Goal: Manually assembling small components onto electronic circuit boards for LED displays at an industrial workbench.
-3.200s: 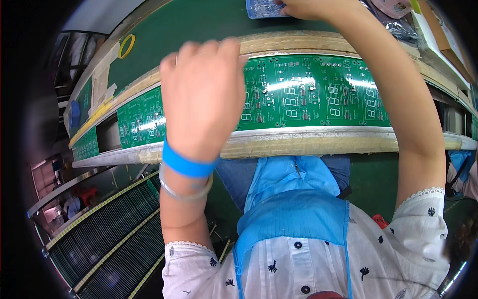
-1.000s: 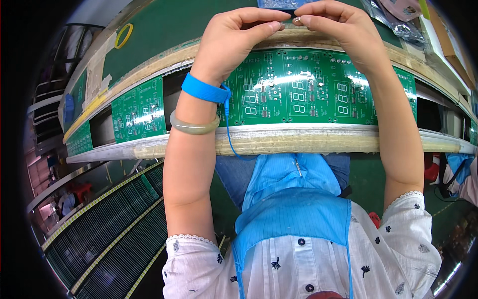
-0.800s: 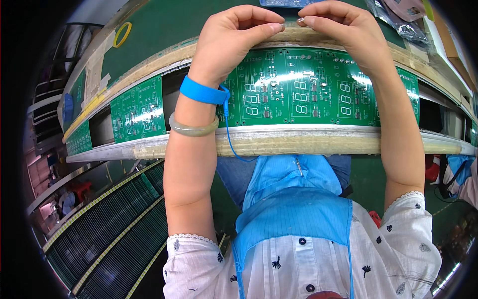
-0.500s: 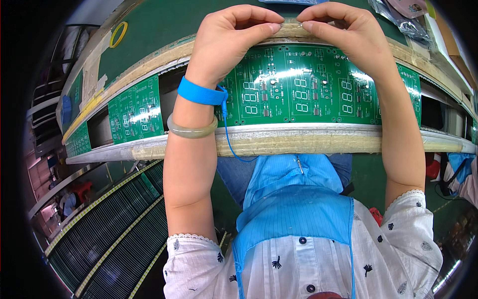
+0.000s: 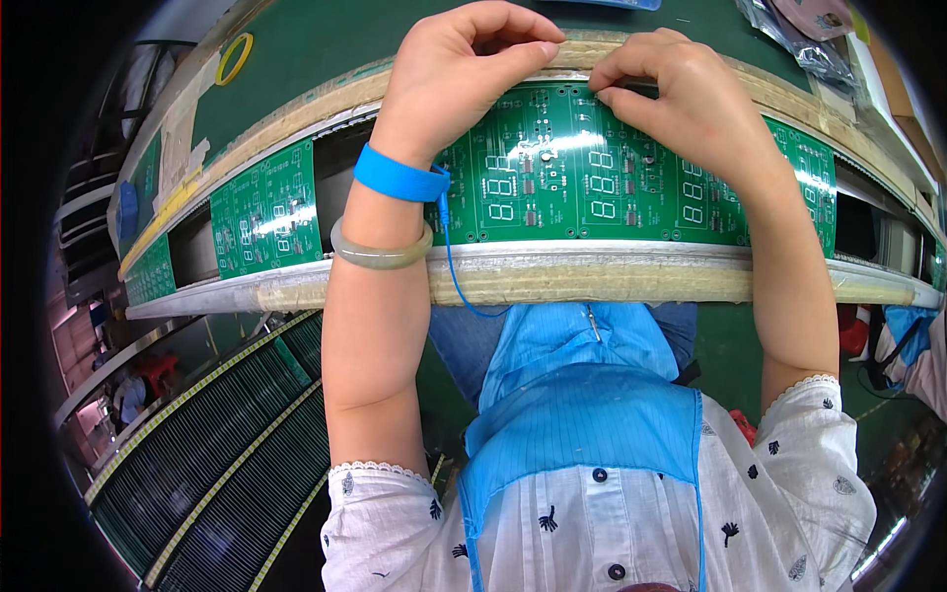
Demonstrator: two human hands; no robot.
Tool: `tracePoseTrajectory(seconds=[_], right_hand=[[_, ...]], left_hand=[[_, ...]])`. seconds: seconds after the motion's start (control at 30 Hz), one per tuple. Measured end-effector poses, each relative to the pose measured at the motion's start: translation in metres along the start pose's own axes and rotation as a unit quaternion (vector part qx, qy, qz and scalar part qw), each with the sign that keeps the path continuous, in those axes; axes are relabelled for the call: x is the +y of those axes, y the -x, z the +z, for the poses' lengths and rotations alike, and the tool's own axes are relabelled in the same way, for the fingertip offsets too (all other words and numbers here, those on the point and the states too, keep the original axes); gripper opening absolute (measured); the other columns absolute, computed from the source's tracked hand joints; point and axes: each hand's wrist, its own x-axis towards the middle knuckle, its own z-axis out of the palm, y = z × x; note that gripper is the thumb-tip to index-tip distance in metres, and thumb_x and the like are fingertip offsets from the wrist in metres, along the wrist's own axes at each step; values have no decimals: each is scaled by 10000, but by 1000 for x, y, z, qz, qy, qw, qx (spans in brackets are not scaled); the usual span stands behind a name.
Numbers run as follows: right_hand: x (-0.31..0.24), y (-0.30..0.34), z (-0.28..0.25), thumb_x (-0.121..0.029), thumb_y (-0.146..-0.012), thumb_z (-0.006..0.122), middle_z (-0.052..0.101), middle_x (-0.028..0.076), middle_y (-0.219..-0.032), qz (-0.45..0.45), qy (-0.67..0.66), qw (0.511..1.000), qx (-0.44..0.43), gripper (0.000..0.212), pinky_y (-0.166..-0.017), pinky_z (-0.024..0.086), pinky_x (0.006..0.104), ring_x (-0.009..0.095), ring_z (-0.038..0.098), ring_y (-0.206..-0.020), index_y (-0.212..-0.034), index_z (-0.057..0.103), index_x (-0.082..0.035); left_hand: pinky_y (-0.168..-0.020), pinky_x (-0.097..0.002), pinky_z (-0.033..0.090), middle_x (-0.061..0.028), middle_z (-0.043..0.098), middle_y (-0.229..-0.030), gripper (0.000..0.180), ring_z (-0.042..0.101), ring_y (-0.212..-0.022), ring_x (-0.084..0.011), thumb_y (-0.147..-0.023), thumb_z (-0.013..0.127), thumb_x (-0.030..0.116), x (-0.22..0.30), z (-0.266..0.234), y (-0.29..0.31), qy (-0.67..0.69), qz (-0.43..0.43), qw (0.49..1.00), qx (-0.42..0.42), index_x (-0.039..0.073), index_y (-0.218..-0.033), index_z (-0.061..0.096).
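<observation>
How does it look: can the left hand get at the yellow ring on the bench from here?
Probably yes: the yellow ring lies uncovered on the green bench, leftward of the left hand, with nothing visible between them. The blue cord on the wrist strap might limit the stretch.

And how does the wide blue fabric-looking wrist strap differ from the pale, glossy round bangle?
The blue strap is flat and broad; the bangle is a narrower rounded ring. The strap carries a thin cord; the bangle has none. The strap sits nearer the left hand than the bangle. Both encircle the left arm.
</observation>
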Motion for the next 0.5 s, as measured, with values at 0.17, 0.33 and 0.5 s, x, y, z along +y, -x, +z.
tracePoseTrajectory(seconds=[0.17, 0.33, 0.5], right_hand=[[-3, 0, 1, -119, -819, 665, 711, 126, -913, -15, 54, 998, -6, 173, -869, 503, 407, 312, 631, -929, -937, 719, -5], [-7, -1, 4, -125, -811, 652, 714, 118, -919, -16, 80, 997, 0, 178, -870, 504, 412, 314, 629, -936, -928, 722, -11], [-12, -1, 4, -127, -804, 650, 716, 116, -923, 3, 98, 995, -2, 180, -873, 505, 416, 312, 629, -943, -924, 727, -17]], left_hand=[[-729, -210, 513, -8, 706, -881, 116, 627, -802, -63, -902, 714, 37, 3, 0, 0, -16, 5, 1000, -4, -18, -1003, 726], [-716, -213, 514, -21, 719, -874, 137, 628, -784, -67, -897, 716, 48, 12, 4, 3, -50, -30, 998, 3, -25, -1010, 741], [-715, -211, 513, -24, 720, -878, 141, 625, -785, -64, -896, 712, 44, 9, 3, 4, -28, -31, 999, 1, -25, -1016, 739]])
